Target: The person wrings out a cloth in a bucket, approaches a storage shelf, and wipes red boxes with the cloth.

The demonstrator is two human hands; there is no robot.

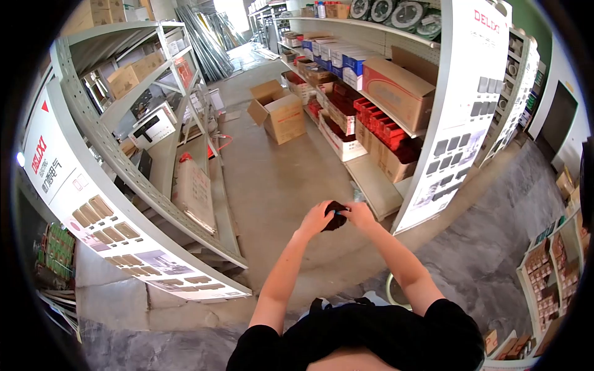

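The floor (247,185) of this storeroom aisle is smooth and brownish, giving way to grey marbled flooring (455,260) toward 4 o'clock from the hands. A metal shelf unit (102,117) with cartons on it runs from 9 to 11 o'clock; a second unit, stocked with boxes, stands from 12 to 2 o'clock, an open carton of red packs (387,145) low on it at 1 o'clock. On the floor at 11 o'clock sits an open cardboard box (284,120), its flaps up, and farther along that line long metal lengths (204,46) lean together near bright light. The dark crumpled item (333,224) is held in the air above the floor, between the two hands. It looks bunched and roughly round, so its long axis and the way it points cannot be told; a small blue spot shows on it. The left hand (314,217) has its fingers curled in on the item's 9 o'clock edge, and the right hand (359,215) holds its 2 o'clock edge with fingers nearly closed. Red "DELIXI" lettering heads the white end panel (80,185) at 9 o'clock, with Chinese characters below, and also the end panel (455,123) at 2 o'clock. Print on the cartons is too small to read.
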